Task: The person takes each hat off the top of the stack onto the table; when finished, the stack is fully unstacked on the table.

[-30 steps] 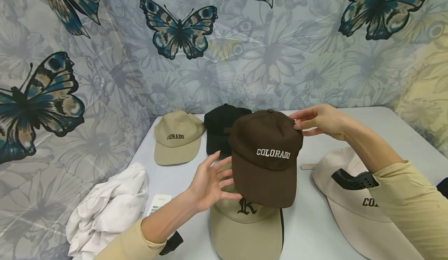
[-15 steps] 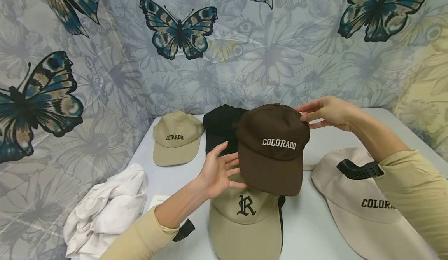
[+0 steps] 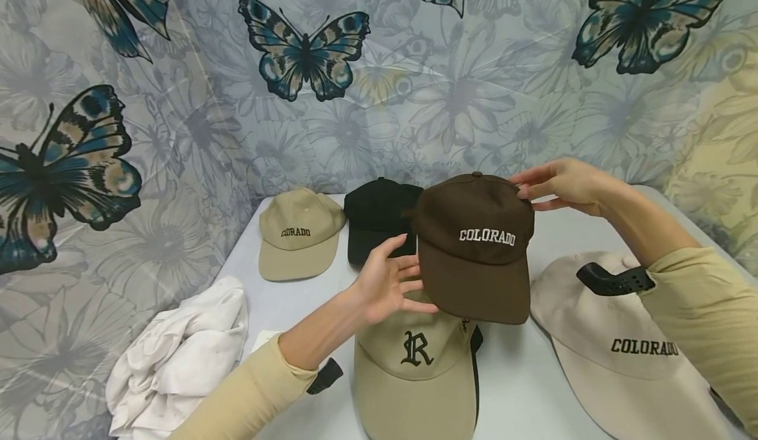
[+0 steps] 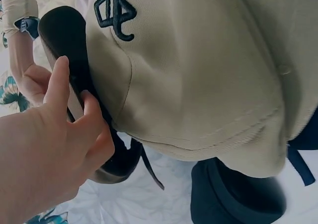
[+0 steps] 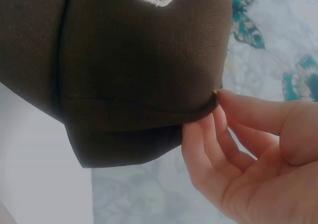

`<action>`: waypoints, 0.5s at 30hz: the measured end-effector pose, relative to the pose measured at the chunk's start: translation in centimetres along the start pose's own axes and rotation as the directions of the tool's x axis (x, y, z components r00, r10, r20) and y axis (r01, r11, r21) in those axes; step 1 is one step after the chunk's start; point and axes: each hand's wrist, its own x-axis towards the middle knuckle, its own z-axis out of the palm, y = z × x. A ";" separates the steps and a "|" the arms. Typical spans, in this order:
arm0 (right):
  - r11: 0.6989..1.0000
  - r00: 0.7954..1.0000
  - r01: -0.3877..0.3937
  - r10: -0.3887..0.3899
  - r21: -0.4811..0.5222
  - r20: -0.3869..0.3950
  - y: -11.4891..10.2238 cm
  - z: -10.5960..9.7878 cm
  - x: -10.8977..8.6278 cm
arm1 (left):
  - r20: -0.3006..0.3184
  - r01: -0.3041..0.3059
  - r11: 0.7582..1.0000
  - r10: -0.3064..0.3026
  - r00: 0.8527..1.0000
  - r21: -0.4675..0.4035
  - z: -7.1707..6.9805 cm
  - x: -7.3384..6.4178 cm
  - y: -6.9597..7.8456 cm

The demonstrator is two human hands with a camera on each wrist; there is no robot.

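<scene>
A brown baseball cap [image 3: 474, 249] with white COLORADO lettering is held up, its brim pointing down toward me. My right hand [image 3: 571, 189] pinches its back edge; in the right wrist view, thumb and fingers grip the hem of the brown cap [image 5: 139, 70]. At the left side of the brim my left hand [image 3: 387, 285] has its fingers extended and thumb raised, fingertips right at the cap. Below lies a tan cap [image 3: 414, 397] with a dark letter R, partly covered by the brown one. It fills much of the left wrist view, where the left hand [image 4: 64, 129] reaches past it.
Behind on the white table [image 3: 515, 387] sit a tan COLORADO cap [image 3: 296, 256] and a black cap [image 3: 376, 213]. A beige COLORADO cap [image 3: 598, 341] lies at right under the right forearm. Crumpled white cloth [image 3: 183, 361] lies at left. A butterfly-print backdrop [image 3: 462, 98] surrounds the table.
The brown cap has moved up and to the right, with both hands moving along. More of the R on the tan cap below has come into sight.
</scene>
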 end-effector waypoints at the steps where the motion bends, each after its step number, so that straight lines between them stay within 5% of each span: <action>1: 1.000 1.000 -0.001 0.001 -0.004 -0.002 0.0 -0.2 0.0 | 0.003 0.006 1.000 -0.006 1.000 0.002 0.1 0.1 0.1; 8: 0.999 1.000 -0.008 0.008 -0.033 -0.007 0.3 -1.4 0.0 | -0.002 0.025 1.000 -0.025 1.000 0.011 0.8 1.7 0.9; 15: 0.999 0.999 -0.024 0.023 -0.029 -0.041 0.6 -2.8 0.1 | -0.074 0.020 1.000 -0.019 0.997 0.018 1.7 3.7 1.4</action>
